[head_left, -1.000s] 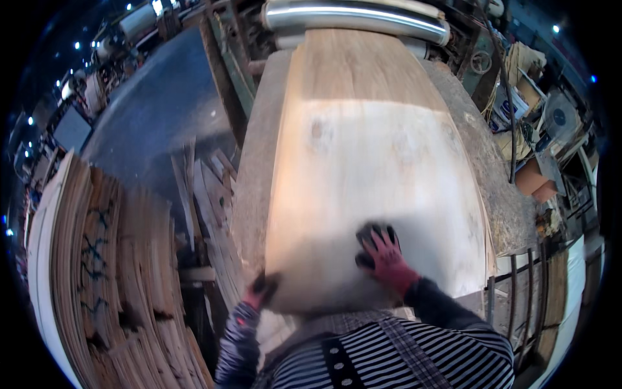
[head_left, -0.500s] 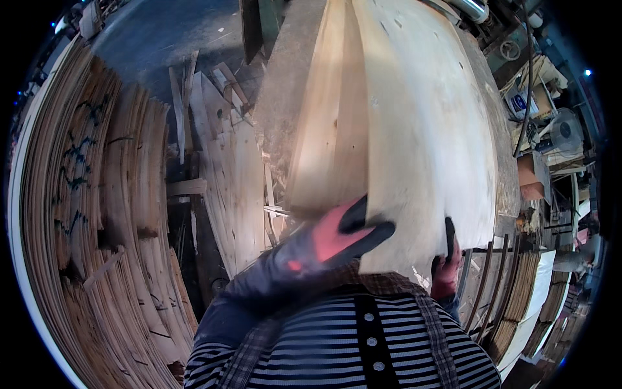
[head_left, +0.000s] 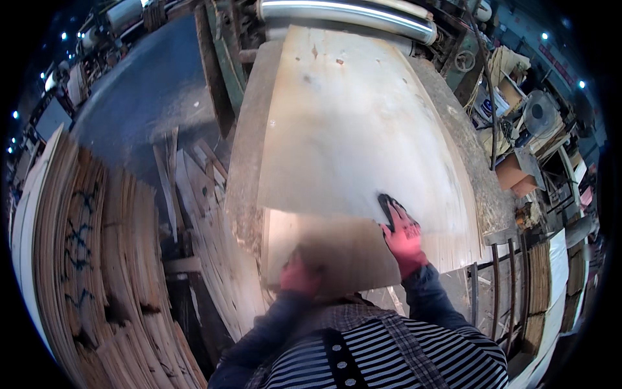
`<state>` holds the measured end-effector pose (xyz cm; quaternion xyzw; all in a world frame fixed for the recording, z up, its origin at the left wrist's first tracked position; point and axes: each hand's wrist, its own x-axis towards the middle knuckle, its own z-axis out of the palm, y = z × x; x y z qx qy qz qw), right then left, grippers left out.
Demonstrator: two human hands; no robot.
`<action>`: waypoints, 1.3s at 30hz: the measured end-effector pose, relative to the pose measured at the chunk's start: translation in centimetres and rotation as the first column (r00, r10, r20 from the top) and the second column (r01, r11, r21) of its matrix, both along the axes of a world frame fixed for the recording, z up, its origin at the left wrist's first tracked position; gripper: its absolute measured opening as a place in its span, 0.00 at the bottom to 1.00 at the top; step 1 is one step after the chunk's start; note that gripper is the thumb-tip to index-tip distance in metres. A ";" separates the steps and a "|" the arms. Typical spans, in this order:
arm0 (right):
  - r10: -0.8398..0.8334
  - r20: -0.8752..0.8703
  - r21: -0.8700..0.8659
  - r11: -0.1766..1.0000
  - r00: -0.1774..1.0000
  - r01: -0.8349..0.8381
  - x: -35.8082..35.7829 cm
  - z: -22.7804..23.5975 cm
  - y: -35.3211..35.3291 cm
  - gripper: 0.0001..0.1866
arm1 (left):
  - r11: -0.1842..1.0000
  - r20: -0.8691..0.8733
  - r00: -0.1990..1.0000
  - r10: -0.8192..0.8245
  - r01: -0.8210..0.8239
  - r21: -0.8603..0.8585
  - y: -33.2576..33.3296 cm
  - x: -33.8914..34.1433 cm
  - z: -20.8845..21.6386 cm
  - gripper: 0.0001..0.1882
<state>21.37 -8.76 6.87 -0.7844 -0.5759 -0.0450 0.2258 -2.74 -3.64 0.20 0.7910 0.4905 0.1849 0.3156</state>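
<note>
1. On the near right part of the pale wood sheet [head_left: 363, 133], my right hand [head_left: 403, 238] lies with its fingers stretched toward the far side and slightly spread, the thumb out to the left; it is pressed to the wood rather than curled around it.
2. At the near left, my left hand [head_left: 300, 277] is over the browner wood sheet [head_left: 337, 243]; it is blurred, so I cannot tell whether its fingers grip the wood or only touch it.
3. The pale sheet lies across the table [head_left: 245, 168], its far end near the shiny metal roller [head_left: 350, 11] and its near left edge overlapping the browner one.
4. The browner sheet shows between my hands, close to my striped shirt [head_left: 395, 350], its right edge just beside my right wrist.
5. To the left of the table lie long wood strips [head_left: 217, 227], and farther left stands a tall stack of thin boards [head_left: 120, 259].
6. Well to the right, beyond the table, are a cardboard box [head_left: 513, 174] and a round fan [head_left: 539, 115].
</note>
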 end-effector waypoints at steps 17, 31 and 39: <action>0.114 0.099 -0.010 0.994 0.989 -0.113 7.2 -4.4 16.1 0.33 | 0.893 0.290 0.936 0.198 -0.050 -0.448 2.4 -2.8 -8.0 0.29; 0.082 -0.070 -0.109 0.990 0.994 -0.089 -1.2 -6.8 -15.5 0.42 | 0.553 0.715 0.693 0.089 0.563 -0.615 1.0 2.7 13.2 0.20; 0.154 -0.068 0.158 0.977 0.986 -0.141 -10.0 -2.1 -19.1 0.31 | 0.628 0.821 0.508 -0.261 0.735 -0.255 0.6 -7.0 8.6 0.20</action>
